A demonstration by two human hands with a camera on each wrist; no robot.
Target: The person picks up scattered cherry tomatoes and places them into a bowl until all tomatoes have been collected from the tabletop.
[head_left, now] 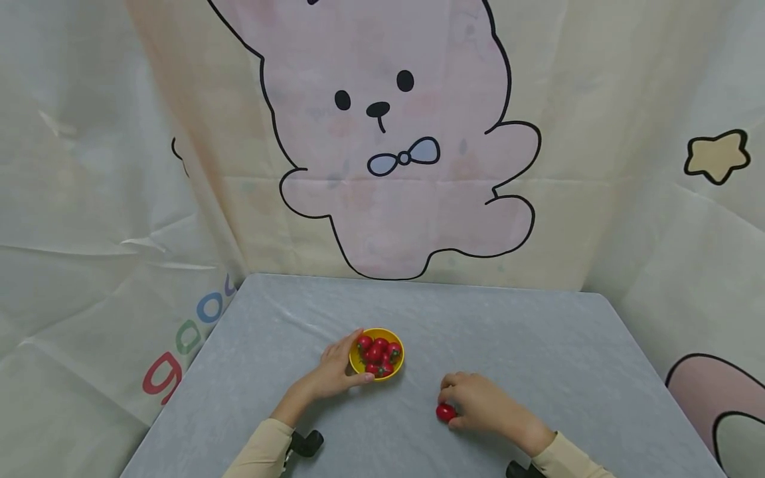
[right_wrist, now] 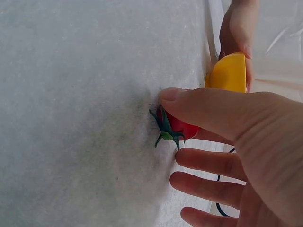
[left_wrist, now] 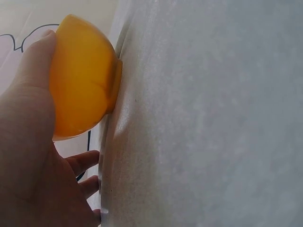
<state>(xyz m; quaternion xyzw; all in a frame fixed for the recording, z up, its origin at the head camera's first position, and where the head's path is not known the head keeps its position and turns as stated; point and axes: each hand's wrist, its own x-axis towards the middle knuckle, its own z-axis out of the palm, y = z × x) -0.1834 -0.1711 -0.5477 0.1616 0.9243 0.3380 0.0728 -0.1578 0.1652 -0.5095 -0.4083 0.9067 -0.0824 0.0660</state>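
A small yellow bowl (head_left: 402, 358) stands on the table with several red cherry tomatoes (head_left: 373, 354) inside, green stems showing on some. My left hand (head_left: 331, 373) holds the bowl from its left side, thumb at the near rim and index finger at the far rim. In the left wrist view the thumb lies along the bowl's yellow wall (left_wrist: 83, 78), and the other fingers spread below it. To the right of the bowl, my right hand (head_left: 481, 403) pinches a single cherry tomato (head_left: 445, 413) between thumb and index finger, low over the cloth. Its green stem (right_wrist: 165, 132) faces the right wrist camera.
A pale grey-blue cloth (head_left: 508, 332) covers the table. Behind it hangs a cream curtain with a pink cartoon bear (head_left: 382, 219), and more printed fabric closes off both sides. Black wrist straps (head_left: 307, 443) show at the sleeves.
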